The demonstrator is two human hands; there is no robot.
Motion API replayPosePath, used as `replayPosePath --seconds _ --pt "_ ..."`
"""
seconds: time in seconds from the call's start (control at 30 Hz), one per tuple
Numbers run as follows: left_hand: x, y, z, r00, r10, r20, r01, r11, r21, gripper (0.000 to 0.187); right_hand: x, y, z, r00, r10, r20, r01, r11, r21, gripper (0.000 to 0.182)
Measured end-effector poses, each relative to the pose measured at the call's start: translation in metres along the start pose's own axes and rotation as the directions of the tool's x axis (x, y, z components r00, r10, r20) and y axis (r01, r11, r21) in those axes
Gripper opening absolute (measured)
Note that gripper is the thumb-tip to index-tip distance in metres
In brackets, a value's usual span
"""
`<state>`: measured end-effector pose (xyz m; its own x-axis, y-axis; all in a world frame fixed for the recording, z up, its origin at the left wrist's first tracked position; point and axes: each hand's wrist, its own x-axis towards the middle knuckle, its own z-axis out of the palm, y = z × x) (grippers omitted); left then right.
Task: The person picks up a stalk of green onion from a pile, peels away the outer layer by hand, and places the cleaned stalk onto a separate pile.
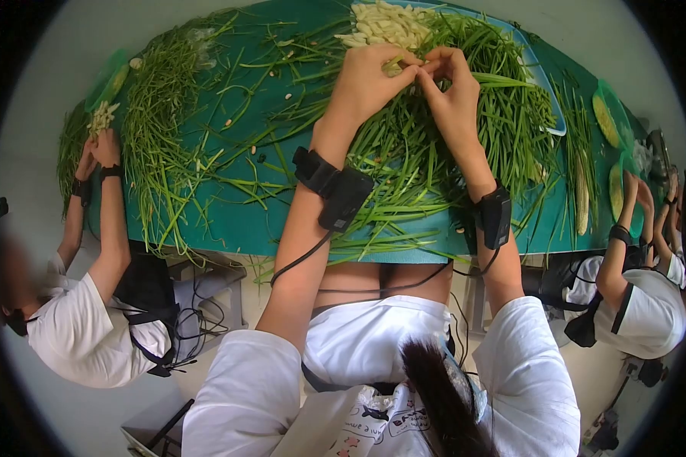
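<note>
Holding left grip (pixel 367 80) and right grip (pixel 459 85) fingertip to fingertip; cannot tell whether clenched on anything; poised above green stems (pixel 507 126) heaped over a blue tray (pixel 549 87) and the green counter (pixel 236 228), near pale pieces (pixel 385 27) piled beside them; wearing black wristbands (pixel 347 199).

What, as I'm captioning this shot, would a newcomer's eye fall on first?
Probably the wearer's left hand and right hand, fingertips brought together at top centre above a big heap of green stalks; anything between them is too small to make out. Next come the pale pieces piled by the heap's upper left, and the black devices strapped to both forearms.
</note>
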<state>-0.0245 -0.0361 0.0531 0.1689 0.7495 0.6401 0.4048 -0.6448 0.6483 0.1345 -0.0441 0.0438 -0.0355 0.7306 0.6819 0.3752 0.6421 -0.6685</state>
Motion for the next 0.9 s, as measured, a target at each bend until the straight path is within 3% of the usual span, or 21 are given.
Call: replayPosePath --seconds 0.03,0.17,0.47,0.63,0.9 --pt "0.0001 0.003 -0.0019 0.998 -0.056 0.033 0.055 0.998 0.029 0.02 -0.0004 -0.0012 -0.0002 1.0 0.031 0.006 -0.031 1.0 -0.004 0.023" --pt "0.0008 -0.0037 0.0021 1.0 -0.003 -0.014 0.003 1.0 -0.022 0.02 0.0005 0.0009 -0.0011 1.0 0.021 0.019 -0.021 1.0 0.0 0.024" --pt "0.0014 0.0023 -0.0025 0.996 -0.087 0.017 0.086 0.996 0.015 0.018 0.0008 -0.0005 -0.0002 0.999 0.032 0.037 -0.032 0.999 -0.012 0.024" --pt "0.0026 0.0008 0.0001 1.0 0.019 0.004 -0.018 0.999 -0.028 0.023 0.0007 0.0017 0.0009 0.999 0.023 0.033 -0.022 1.0 -0.012 0.026" --pt "0.0028 0.0026 0.0 0.999 0.04 0.007 -0.04 0.999 -0.016 0.024 0.0004 0.0023 0.0002 0.999 0.018 0.04 -0.016 0.999 -0.031 0.027"
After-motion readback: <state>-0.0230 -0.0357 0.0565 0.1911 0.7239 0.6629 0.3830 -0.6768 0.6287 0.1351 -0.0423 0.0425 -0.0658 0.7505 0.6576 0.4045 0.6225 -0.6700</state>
